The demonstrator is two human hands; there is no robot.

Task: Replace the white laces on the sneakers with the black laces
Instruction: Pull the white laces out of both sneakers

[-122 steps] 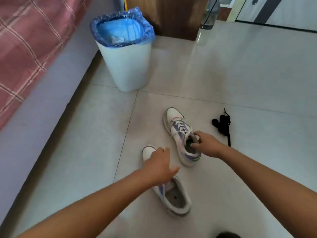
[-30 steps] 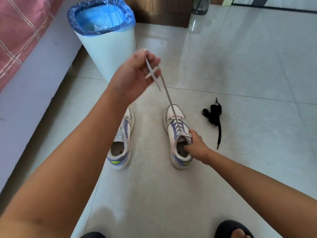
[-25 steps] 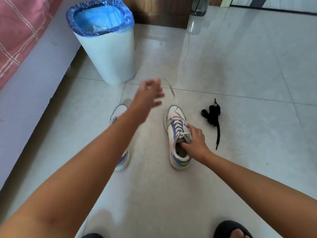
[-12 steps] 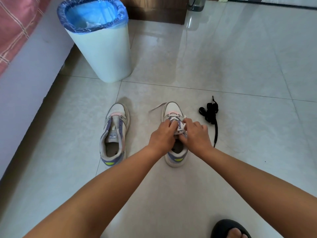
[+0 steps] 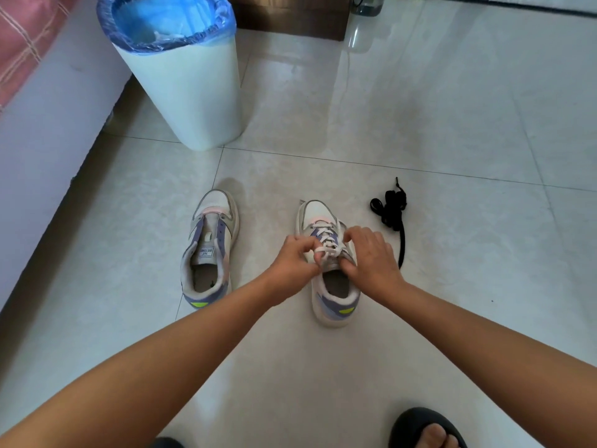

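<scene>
Both hands at the right sneaker [image 5: 329, 286], left hand [image 5: 292, 265] pinching its white lace [image 5: 326, 245], right hand [image 5: 371, 258] gripping the tongue side, black laces [image 5: 391, 210] just right of it, unlaced sneaker [image 5: 208, 250] to its left

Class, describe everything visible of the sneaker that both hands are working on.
The right-hand sneaker stands upright on the pale tiled floor, toe pointing away. It looks white, with purple side panels, a pink band behind the toe and a yellow-green heel mark. White laces cross its eyelets. The left hand pinches a lace; the right hand grips the upper beside the tongue.
</scene>
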